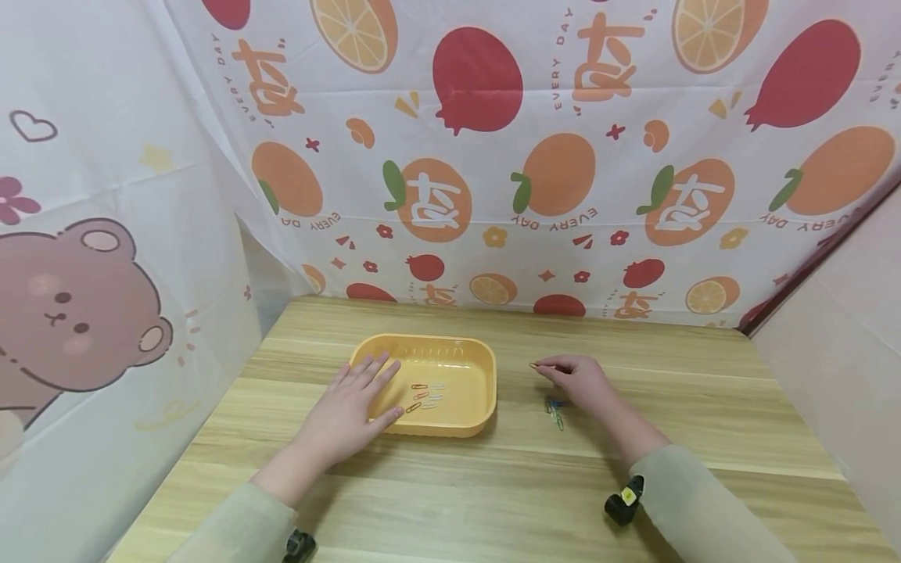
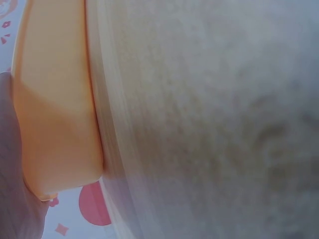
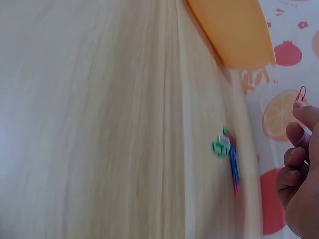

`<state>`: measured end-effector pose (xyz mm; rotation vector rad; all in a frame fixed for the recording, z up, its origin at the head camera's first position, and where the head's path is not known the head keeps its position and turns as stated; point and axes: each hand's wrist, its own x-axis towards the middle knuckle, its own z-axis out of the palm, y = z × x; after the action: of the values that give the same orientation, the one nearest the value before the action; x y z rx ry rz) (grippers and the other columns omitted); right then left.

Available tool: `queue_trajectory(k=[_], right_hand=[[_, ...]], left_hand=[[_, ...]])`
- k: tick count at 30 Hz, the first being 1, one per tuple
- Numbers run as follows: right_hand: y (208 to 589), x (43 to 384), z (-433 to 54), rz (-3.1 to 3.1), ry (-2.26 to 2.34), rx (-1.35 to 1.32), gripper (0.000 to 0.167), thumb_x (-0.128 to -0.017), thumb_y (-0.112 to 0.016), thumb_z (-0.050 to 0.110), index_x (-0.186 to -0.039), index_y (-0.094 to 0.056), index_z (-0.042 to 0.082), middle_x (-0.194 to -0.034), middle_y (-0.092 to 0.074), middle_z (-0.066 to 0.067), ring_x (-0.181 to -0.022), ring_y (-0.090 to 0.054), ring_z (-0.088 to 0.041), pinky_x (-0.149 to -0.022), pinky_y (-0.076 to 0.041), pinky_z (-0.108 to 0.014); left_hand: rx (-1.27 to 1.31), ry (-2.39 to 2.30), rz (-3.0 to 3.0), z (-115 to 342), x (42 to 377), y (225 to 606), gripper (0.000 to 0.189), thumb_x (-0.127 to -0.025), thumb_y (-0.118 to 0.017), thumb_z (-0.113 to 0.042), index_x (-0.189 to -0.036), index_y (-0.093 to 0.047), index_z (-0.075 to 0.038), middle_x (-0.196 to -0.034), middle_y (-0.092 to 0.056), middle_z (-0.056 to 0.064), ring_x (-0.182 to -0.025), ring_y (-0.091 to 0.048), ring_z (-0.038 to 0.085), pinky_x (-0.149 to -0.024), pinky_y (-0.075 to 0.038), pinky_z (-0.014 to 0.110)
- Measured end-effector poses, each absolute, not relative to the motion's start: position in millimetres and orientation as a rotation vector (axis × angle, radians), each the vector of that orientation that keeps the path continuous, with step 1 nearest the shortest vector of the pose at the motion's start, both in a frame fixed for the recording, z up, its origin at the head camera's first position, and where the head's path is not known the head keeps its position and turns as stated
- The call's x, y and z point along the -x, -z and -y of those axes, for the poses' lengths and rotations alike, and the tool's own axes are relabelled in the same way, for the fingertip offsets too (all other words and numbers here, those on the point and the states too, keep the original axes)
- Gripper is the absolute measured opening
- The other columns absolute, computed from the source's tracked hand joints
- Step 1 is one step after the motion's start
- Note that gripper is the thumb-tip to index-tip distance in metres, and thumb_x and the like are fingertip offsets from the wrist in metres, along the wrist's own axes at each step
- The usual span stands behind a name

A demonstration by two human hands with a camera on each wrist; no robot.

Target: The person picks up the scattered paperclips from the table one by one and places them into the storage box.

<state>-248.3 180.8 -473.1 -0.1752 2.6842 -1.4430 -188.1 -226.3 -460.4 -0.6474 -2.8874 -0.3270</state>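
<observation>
My left hand rests with spread, straight fingers on the left side of a yellow tray. Several paper clips, some orange or pink and others pale, lie on the tray's floor. To the right of the tray, my right hand pinches a red paper clip between thumb and finger, above the table. Below that hand a small pile of paper clips in green, blue, white and red lies on the wood. The left wrist view shows the tray's outer wall beside part of the hand.
The wood-grain table carries the tray and the pile. A fruit-print cloth hangs behind its back edge. On the left hangs a white cloth with a bear, and a pale panel borders the right side.
</observation>
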Motion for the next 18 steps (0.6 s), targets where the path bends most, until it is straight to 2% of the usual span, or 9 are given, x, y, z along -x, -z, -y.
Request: queue_trajectory(k=[6, 12, 16, 18], right_hand=[[469, 251, -160, -2.635, 1.518, 0.179, 0.025, -0.093, -0.069, 0.038, -0.109, -0.078, 0.021, -0.104, -0.072, -0.004, -0.079, -0.059, -0.017, -0.064, -0.052, -0.029], [463, 253, -135, -2.600, 1.571, 0.172, 0.021, -0.092, -0.070, 0.040, -0.107, -0.079, 0.026, -0.101, -0.072, -0.002, -0.081, -0.060, -0.019, -0.063, -0.050, -0.029], [455, 253, -119, -2.576, 1.582, 0.162, 0.020, -0.093, -0.069, 0.040, -0.106, -0.078, 0.028, -0.100, -0.071, -0.009, -0.080, -0.058, -0.020, -0.061, -0.048, -0.029], [452, 253, -111, -2.561, 1.597, 0.154, 0.019, -0.093, -0.069, 0.040, -0.105, -0.078, 0.029, -0.099, -0.071, -0.009, -0.080, -0.058, -0.020, -0.062, -0.048, -0.029]], left_hand=[[0.647, 0.331, 2.886, 226, 188, 460, 0.076, -0.094, -0.056, -0.058, -0.156, -0.033, -0.022, -0.162, -0.027, 0.006, -0.149, -0.023, 0.032, -0.121, -0.011, 0.056], [0.652, 0.322, 2.867, 224, 186, 460, 0.075, -0.094, -0.056, -0.059, -0.156, -0.034, -0.021, -0.161, -0.030, 0.008, -0.147, -0.026, 0.034, -0.120, -0.013, 0.057], [0.651, 0.321, 2.866, 224, 185, 459, 0.075, -0.095, -0.055, -0.059, -0.156, -0.035, -0.021, -0.161, -0.030, 0.007, -0.147, -0.027, 0.034, -0.120, -0.013, 0.057], [0.649, 0.317, 2.877, 224, 185, 459, 0.075, -0.095, -0.054, -0.060, -0.156, -0.033, -0.021, -0.161, -0.029, 0.007, -0.147, -0.026, 0.034, -0.120, -0.012, 0.056]])
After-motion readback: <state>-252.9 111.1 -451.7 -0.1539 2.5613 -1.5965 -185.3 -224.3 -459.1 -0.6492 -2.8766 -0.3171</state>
